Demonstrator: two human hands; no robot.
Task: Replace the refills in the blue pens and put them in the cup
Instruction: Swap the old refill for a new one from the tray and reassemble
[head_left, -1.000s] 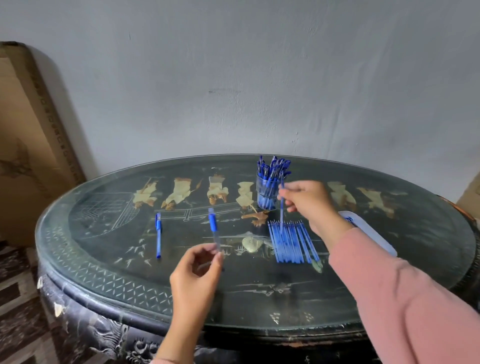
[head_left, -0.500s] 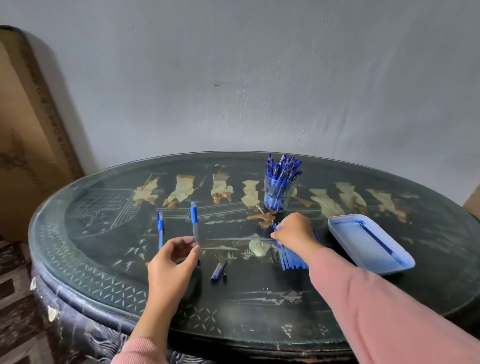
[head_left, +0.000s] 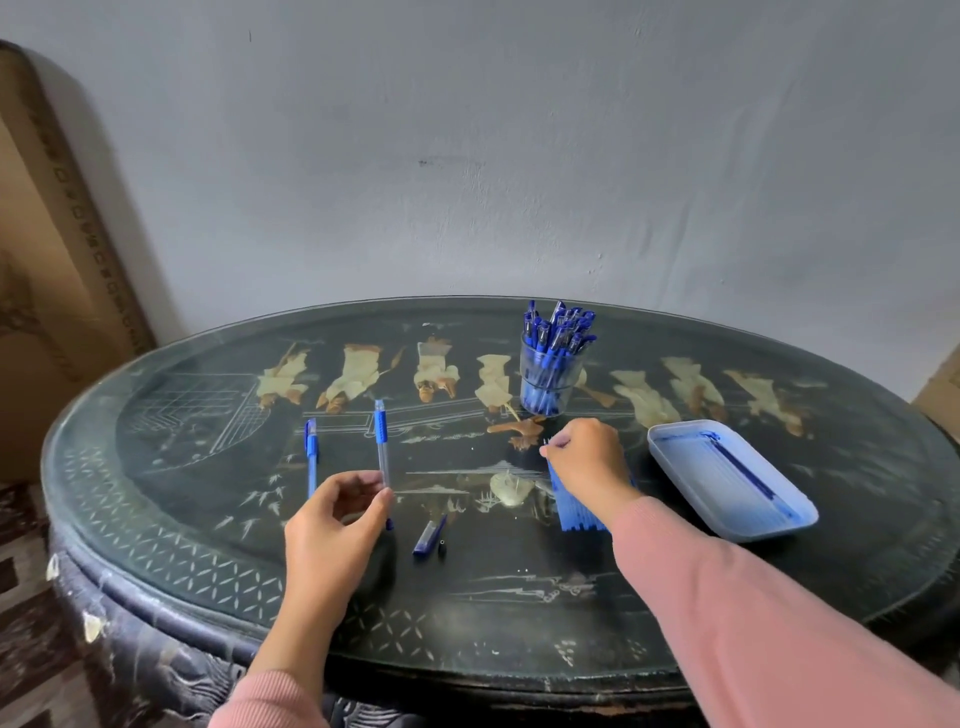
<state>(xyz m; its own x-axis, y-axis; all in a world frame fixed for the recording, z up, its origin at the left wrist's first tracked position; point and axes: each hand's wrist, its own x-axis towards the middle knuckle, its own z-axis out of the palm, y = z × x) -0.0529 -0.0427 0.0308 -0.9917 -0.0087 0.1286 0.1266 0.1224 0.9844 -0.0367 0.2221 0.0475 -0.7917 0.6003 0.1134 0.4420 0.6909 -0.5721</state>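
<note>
The left hand (head_left: 337, 519) pinches a pen barrel (head_left: 382, 447) over the near edge of the table (head_left: 156, 545), the right hand (head_left: 584, 457) grips refills (head_left: 576, 512) at its centre, and the cup (head_left: 550, 369) stands toward the far edge.

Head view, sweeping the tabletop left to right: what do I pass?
Capped blue pen lying flat → pen barrel held upright → loose pen cap → refills under the right hand → tray. The cup overlaps the refills sideways, so it is skipped.
</note>
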